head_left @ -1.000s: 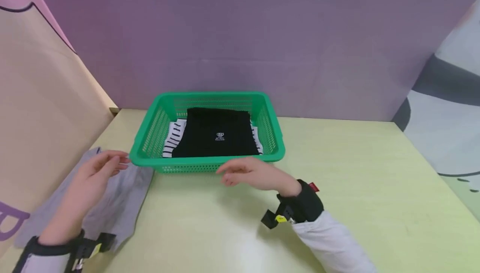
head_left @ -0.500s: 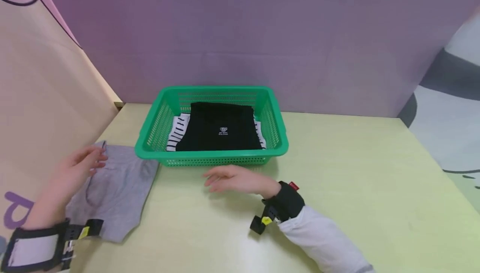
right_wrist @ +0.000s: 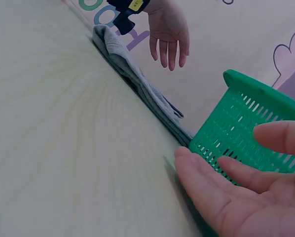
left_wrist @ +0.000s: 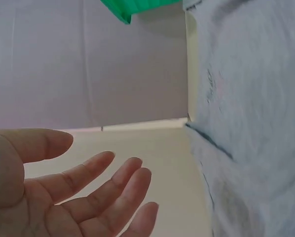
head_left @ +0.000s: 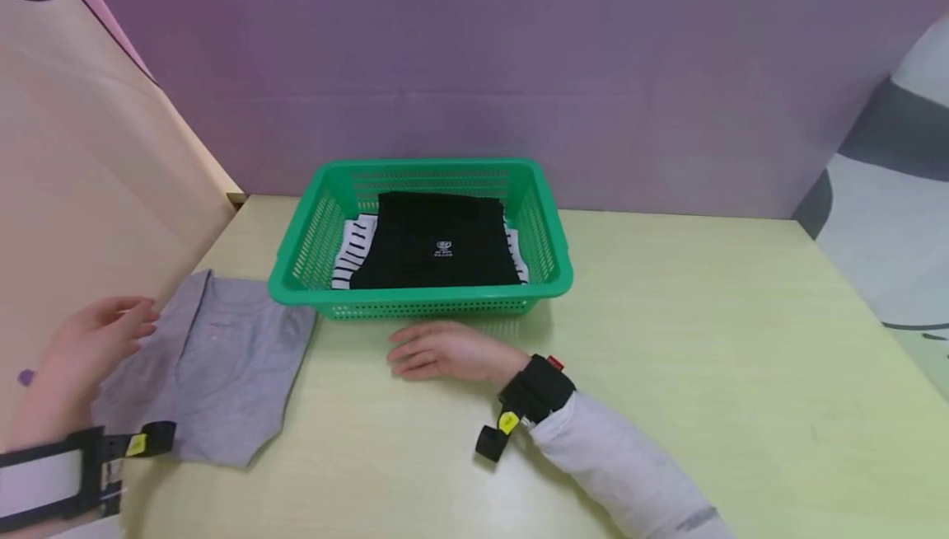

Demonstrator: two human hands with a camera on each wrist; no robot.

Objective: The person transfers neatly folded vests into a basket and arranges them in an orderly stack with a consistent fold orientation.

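Note:
A green plastic basket (head_left: 419, 302) stands at the back of the pale table and holds a folded black garment (head_left: 436, 252) on top of a black-and-white striped one (head_left: 350, 255). A folded grey garment (head_left: 215, 358) lies flat to the basket's left. My left hand (head_left: 89, 345) hovers open over the grey garment's left edge, fingers relaxed, holding nothing. My right hand (head_left: 437, 351) rests open, palm down, on the table just in front of the basket. The left wrist view shows my left hand (left_wrist: 83, 190) open beside the grey garment (left_wrist: 251, 123).
A beige panel (head_left: 81, 193) stands along the table's left side and a purple wall (head_left: 482, 69) runs behind the basket. The table (head_left: 704, 358) stretches to the right of the basket.
My left hand has drawn back left and toward me, off the grey garment's middle. My right hand has come down and slightly left onto the table in front of the basket.

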